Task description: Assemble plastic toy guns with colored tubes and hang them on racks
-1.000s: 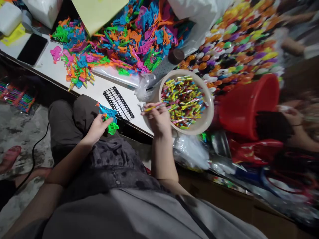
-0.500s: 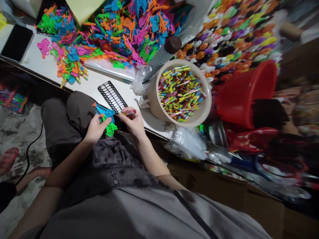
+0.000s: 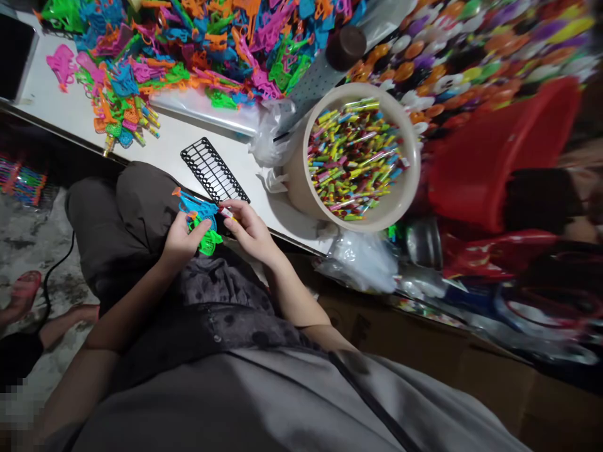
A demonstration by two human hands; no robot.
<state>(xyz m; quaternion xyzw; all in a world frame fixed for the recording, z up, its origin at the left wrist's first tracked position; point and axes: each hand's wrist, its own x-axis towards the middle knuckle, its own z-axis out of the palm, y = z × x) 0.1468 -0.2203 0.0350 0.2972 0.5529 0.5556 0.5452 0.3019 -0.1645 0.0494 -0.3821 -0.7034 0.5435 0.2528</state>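
Note:
My left hand [image 3: 181,242] is closed around a bunch of small plastic toy guns above my lap. One of them, a blue toy gun [image 3: 191,204], has an orange tip; a green one [image 3: 208,241] hangs below it. Between the thumb and fingers of my right hand [image 3: 253,233] is a small candy-like tube [image 3: 227,213] with a red end and a pale label. Its red end points at the blue toy gun and lies close to it; I cannot tell whether they touch. A black plastic grid [image 3: 215,171] lies on the table edge just beyond my hands.
A cream bucket [image 3: 291,182] full of colourful small tubes stands right of the grid. Behind lies a heap of bright toy guns [image 3: 226,50], with a few tube-fitted ones [image 3: 126,129] at left. A red bucket [image 3: 475,176] tilts at far right. Another person's foot [image 3: 26,289] shows lower left.
My right hand has turned the tube so that its red end now faces left, towards the blue toy gun. My left hand keeps its hold. The camera view has shifted slightly.

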